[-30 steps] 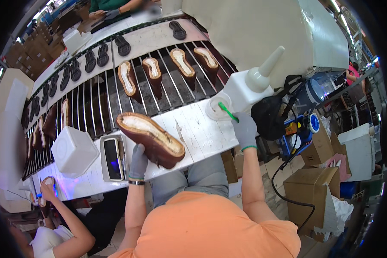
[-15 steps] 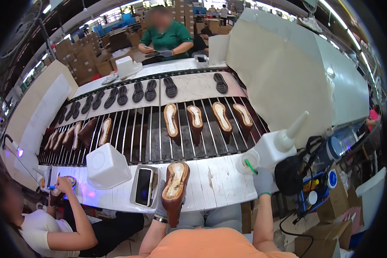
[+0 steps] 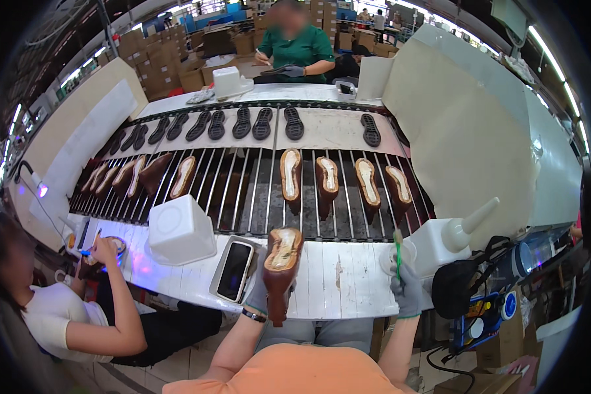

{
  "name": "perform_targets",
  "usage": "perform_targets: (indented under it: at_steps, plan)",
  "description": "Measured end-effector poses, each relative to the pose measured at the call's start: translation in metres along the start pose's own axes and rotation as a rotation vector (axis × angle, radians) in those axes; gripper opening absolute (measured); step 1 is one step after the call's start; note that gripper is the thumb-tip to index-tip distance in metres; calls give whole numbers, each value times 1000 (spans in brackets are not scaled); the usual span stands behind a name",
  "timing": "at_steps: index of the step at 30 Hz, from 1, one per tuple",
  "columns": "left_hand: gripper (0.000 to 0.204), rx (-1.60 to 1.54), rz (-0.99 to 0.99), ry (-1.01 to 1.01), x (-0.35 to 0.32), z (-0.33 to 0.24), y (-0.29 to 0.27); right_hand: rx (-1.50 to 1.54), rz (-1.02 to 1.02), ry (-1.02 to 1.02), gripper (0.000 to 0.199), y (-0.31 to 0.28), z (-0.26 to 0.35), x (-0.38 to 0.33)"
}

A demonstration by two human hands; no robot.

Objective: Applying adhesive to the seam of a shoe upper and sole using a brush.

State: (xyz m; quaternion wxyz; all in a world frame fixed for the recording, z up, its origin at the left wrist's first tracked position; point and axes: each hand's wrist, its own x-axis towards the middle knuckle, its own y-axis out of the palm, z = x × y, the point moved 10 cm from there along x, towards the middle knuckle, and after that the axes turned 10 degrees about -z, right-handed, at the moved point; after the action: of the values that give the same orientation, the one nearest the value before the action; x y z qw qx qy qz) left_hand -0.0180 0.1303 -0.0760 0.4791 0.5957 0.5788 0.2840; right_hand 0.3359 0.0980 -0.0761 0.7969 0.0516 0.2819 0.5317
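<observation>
**Brown shoe upper (image 3: pixel 284 266) in our left hand (image 3: pixel 259 290), green brush (image 3: pixel 398 256) in our right hand (image 3: pixel 408 292)**

Our left hand, in a grey glove, comes up from below and grasps the shoe upper from its left side; most of its fingers are hidden behind it. The pale underside faces up toward us, with the narrow brown end hanging down over the table edge. Above that glove's cuff we wear a dark wristband (image 3: pixel 254 315), and the forearm slants up and inward.

Our right hand, gloved alike, is clenched around the brush, its handle nearly upright above the curled fingers. Just beside that grip stands a cup (image 3: pixel 387 261); whether the brush touches it we cannot tell. Beyond the cup, to the right of the grip, is a white bottle (image 3: pixel 437 246) with a tilted spout.

Just left of our left grip, a phone (image 3: pixel 235 270) lies in a shallow tray; farther left is a white box-shaped container (image 3: pixel 179 230). Ahead of both grips, more brown uppers (image 3: pixel 368 182) rest on a barred rack (image 3: pixel 243 197), with black soles (image 3: pixel 294 123) in a row behind them.
</observation>
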Motion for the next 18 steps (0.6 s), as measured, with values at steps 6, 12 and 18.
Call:
perform_targets:
  at_steps: [6,12,18]
  plan:
    - [60,189,-9,-194,3,9,50,-295,192,-396,30,135,106,-27]
    - [55,345,-24,-146,-6,2,83,-553,338,-542,22,218,135,-63]
    - [68,605,145,-4,-31,-6,130,-720,389,-576,20,233,136,-59]
